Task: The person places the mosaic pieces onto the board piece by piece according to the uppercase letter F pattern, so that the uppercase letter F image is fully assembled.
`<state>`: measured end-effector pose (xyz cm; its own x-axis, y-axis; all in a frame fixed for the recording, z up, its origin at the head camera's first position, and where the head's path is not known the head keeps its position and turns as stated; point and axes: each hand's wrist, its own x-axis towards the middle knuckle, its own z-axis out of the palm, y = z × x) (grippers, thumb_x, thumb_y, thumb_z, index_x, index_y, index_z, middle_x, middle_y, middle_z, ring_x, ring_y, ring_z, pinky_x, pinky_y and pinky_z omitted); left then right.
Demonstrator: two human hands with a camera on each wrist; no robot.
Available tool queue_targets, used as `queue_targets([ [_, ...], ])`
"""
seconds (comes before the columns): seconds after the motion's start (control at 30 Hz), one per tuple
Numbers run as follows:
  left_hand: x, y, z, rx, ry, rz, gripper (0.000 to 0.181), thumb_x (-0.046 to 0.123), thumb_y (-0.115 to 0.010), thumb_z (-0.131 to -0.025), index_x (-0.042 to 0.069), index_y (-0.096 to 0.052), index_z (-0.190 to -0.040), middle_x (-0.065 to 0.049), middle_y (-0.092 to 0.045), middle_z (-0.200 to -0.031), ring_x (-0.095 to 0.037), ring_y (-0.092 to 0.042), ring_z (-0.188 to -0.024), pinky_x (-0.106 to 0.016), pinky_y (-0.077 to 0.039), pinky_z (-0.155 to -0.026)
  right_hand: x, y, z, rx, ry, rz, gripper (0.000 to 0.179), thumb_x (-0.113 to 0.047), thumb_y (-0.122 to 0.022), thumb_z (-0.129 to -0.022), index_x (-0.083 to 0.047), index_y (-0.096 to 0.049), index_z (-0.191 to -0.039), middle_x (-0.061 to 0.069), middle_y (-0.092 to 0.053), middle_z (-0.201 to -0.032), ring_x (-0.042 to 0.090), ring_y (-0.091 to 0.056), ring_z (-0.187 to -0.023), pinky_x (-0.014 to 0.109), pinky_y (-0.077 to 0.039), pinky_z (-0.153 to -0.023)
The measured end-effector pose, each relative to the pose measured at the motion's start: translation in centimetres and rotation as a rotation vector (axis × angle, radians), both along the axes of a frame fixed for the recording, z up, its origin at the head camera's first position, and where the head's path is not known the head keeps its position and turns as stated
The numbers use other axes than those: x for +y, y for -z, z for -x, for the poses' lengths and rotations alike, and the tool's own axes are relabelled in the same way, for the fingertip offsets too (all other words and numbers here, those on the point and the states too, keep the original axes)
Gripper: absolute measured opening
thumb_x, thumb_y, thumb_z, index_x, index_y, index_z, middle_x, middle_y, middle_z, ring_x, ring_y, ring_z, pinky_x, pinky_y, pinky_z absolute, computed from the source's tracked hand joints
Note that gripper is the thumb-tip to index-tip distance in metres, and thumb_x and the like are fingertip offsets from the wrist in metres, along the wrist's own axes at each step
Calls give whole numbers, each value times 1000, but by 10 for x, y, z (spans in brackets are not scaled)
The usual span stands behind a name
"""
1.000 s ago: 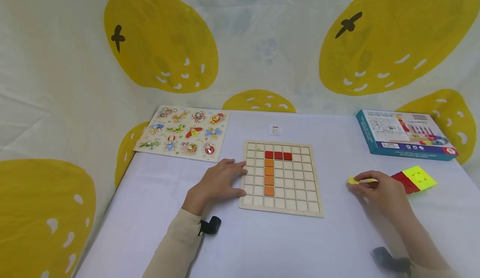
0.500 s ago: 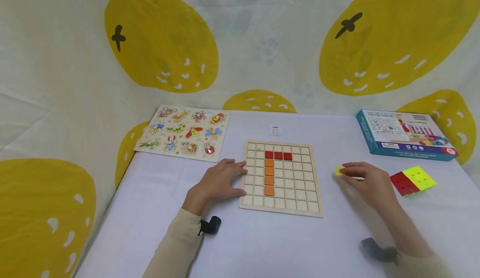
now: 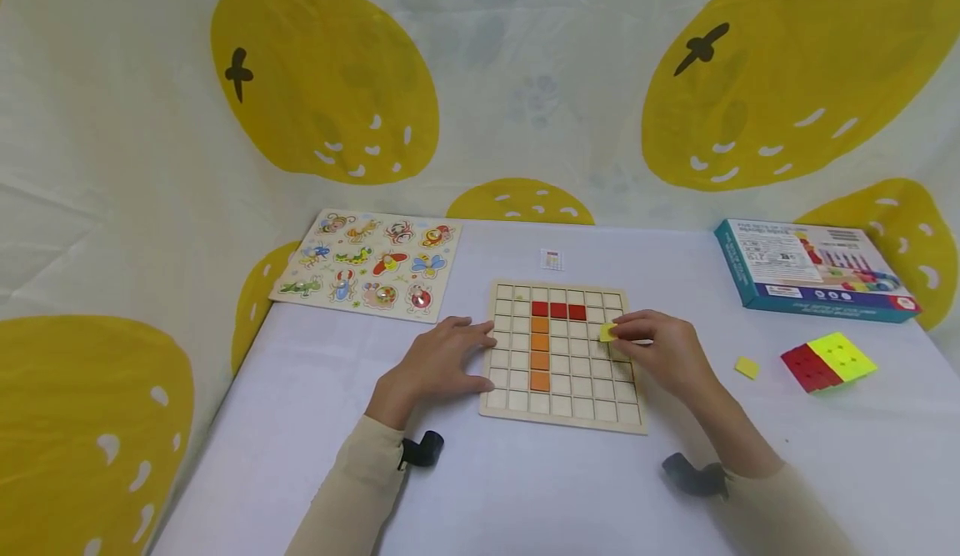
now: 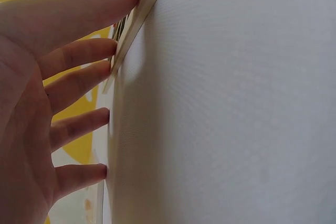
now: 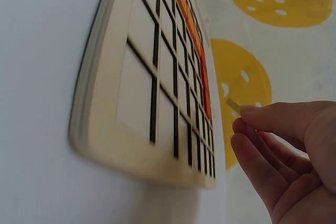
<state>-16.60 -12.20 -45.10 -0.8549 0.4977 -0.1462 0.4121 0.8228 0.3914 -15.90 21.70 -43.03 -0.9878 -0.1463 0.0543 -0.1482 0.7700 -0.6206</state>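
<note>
My right hand [image 3: 662, 352] pinches a small yellow square tile [image 3: 607, 333] between thumb and fingers, above the right side of a wooden grid board [image 3: 566, 416]. In the right wrist view the tile [image 5: 233, 105] shows edge-on at the fingertips, apart from the board. Three red tiles [image 3: 558, 311] sit in a row near the board's top; below the leftmost, three orange tiles [image 3: 539, 342] run down a column. My left hand [image 3: 442, 362] rests at the board's left edge with fingers spread, and its thumb and fingertips touch that edge in the left wrist view.
Another yellow tile [image 3: 746, 368] lies on the white table right of the board, beside a red and yellow puzzle cube [image 3: 828, 362]. A teal-edged box [image 3: 817, 268] stands at the back right. An insect puzzle board [image 3: 367, 264] lies back left, and a small printed card [image 3: 552, 259] behind the grid.
My right hand has moved left from beside the cube to over the grid, carrying a yellow tile. A second yellow tile now shows on the table. The left hand has stayed put.
</note>
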Motion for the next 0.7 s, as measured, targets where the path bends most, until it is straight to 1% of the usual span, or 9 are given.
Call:
queue_targets([
  [0.17,1,-1,0,2,1,-2,60,48,-80,-82,26,-65,-137,10,-47,-160,-27,-40,-151,-55,-46,-115,-23,2,5,-24,-29,26,20,-11,-81,-86,-5,-81,-105,14,-75,-114,32,-71,-106,40,-64,-86],
  [0.33,0,-1,0,7,2,-9,60,47,-80,-82,26,-66,-136,10,-47,-160,-27,-41,-150,-55,-46,-114,-40,6,8,-21,-80,46,16,-12,-83,-83,-7,-82,-99,12,-77,-108,29,-72,-103,37,-65,-83],
  [0.47,0,0,1,12,0,-17,60,46,-82,-81,26,-66,-136,10,-48,-160,-27,-42,-150,-55,-47,-113,-47,10,10,-19,-121,57,15,-12,-84,-83,-7,-82,-97,11,-79,-104,25,-75,-95,34,-65,-80],
  [0.57,0,0,1,8,1,-21,60,46,-82,-81,26,-66,-136,10,-48,-160,-27,-42,-150,-55,-46,-114,-50,16,10,-36,-125,44,16,-11,-84,-82,-7,-82,-98,10,-79,-102,21,-75,-90,31,-65,-79],
  [0.7,0,-1,0,4,1,-20,60,46,-82,-81,26,-66,-136,10,-48,-160,-26,-41,-150,-55,-46,-114,-51,21,11,-52,-119,19,17,-11,-84,-82,-8,-82,-99,8,-80,-99,17,-73,-87,31,-64,-79],
])
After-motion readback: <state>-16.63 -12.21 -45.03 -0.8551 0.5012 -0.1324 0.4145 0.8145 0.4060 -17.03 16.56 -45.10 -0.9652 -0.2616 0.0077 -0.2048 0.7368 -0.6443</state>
